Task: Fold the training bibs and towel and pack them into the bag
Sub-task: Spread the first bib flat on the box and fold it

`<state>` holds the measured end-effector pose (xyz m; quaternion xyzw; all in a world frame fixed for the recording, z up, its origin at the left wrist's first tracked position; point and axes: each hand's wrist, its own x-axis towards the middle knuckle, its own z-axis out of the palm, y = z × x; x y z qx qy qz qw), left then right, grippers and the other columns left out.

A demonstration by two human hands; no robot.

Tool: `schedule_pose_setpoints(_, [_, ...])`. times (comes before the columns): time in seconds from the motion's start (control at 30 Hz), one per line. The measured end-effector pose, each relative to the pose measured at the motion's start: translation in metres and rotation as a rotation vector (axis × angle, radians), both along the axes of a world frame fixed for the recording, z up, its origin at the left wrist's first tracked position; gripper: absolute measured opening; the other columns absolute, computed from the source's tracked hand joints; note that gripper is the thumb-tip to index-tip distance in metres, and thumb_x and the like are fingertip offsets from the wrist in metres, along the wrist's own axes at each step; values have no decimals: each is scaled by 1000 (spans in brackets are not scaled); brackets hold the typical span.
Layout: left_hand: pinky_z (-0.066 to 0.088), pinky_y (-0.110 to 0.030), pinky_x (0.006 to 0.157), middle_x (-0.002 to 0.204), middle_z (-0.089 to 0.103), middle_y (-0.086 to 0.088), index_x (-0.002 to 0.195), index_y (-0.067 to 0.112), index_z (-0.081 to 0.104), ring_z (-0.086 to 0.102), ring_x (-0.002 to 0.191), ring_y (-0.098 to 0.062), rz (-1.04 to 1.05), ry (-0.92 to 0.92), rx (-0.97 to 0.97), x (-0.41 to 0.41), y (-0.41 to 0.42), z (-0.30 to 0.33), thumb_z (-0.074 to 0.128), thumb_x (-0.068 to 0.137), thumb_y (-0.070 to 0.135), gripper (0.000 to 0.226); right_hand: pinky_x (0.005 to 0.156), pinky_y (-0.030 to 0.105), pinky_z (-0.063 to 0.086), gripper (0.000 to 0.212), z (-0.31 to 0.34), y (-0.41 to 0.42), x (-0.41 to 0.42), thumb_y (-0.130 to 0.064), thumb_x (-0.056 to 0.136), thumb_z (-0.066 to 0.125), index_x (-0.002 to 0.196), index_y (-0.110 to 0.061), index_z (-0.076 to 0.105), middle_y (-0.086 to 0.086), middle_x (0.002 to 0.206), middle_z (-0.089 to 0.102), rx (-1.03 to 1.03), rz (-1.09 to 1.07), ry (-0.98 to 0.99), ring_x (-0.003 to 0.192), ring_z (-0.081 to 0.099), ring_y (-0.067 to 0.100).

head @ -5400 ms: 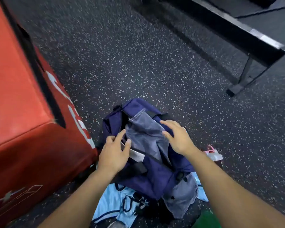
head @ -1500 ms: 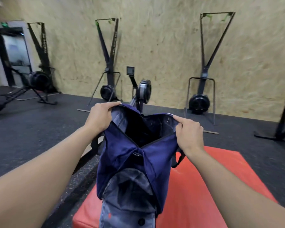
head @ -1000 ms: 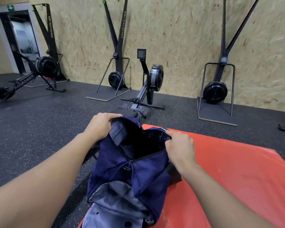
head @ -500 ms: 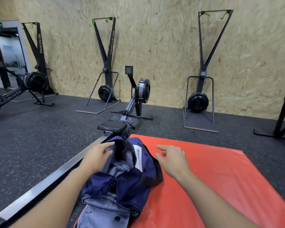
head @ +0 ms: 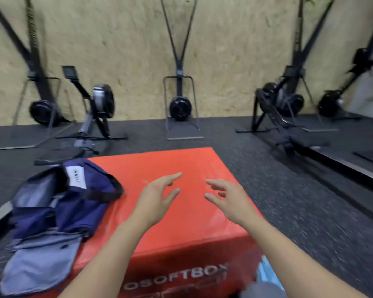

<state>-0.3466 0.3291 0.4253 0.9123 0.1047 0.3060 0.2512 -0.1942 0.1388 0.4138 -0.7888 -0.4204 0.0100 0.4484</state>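
Observation:
The navy bag (head: 58, 207) with a grey flap lies slumped on the left part of the red soft box (head: 181, 168), its flap hanging over the front edge. My left hand (head: 157, 201) and my right hand (head: 226, 198) hover over the middle of the box top, fingers spread and holding nothing. A strip of light blue cloth (head: 265, 274) shows on the floor at the box's lower right corner. Grey cloth (head: 263, 290) lies next to it at the bottom edge.
Black speckled rubber floor (head: 310, 211) surrounds the box. A rowing machine (head: 91, 125) stands behind the bag with its rail running left. More exercise machines (head: 180, 104) line the chipboard wall, and another rower (head: 289, 130) lies at the right.
Both hands let go of the bag after setting it on the box. They have moved right over the bare red top, and the view has swung right.

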Motion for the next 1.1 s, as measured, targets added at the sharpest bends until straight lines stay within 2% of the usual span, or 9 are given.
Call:
schedule_pose_setpoints(0.1, [35,-9,88,114,58,18,136,25,61,52,96,7,-111,56,10,47,-65,-24,71,92,19,46,89,17,52,45,-35,-79,32,-22,83,82,125,-26,69,-13,116,69,-6,-125,58,104,66,1])
schedule_pose_setpoints(0.27, [48,-31,97,124,68,3,137,27,59,64,106,-12,-318,211,16,119,-156,-87,66,93,29,44,93,27,55,45,-110,-192,73,-22,83,81,126,-25,69,-9,117,70,-52,-295,159,105,66,7])
schedule_pose_setpoints(0.4, [43,-26,98,129,67,2,138,28,59,62,115,-17,-410,343,14,167,-215,-137,67,94,27,45,94,30,54,45,-183,-260,95,-23,85,79,127,-25,67,-4,120,70,-141,-396,271,109,65,9])
schedule_pose_setpoints(0.63, [44,-28,101,137,61,9,142,36,54,59,121,-13,-516,538,19,237,-277,-218,66,94,35,49,97,31,53,47,-302,-338,123,-30,88,76,132,-23,64,-2,126,68,-309,-512,491,118,62,11])
schedule_pose_setpoints(0.73, [45,-34,103,140,59,10,143,39,50,56,125,-14,-554,583,28,257,-289,-246,63,95,41,50,96,30,51,45,-341,-360,131,-28,89,75,133,-23,64,-1,126,67,-370,-586,557,119,62,14])
schedule_pose_setpoints(0.87, [45,-34,104,140,59,8,145,37,48,56,125,-14,-598,587,19,280,-310,-267,63,96,40,51,98,30,47,44,-389,-385,139,-30,92,71,134,-23,63,1,130,66,-460,-680,619,118,61,16])
schedule_pose_setpoints(1.0, [39,-31,110,146,51,15,148,42,43,46,134,-11,-639,631,52,294,-319,-283,58,98,43,52,88,25,44,44,-427,-399,152,-31,96,65,139,-22,57,6,135,60,-422,-788,739,98,59,14])
schedule_pose_setpoints(1.1, [37,-28,109,147,50,17,148,45,40,44,136,-8,-650,656,56,298,-317,-291,56,98,45,53,79,34,53,42,-453,-401,165,-30,100,60,141,-26,54,8,122,62,-382,-839,858,77,59,16])
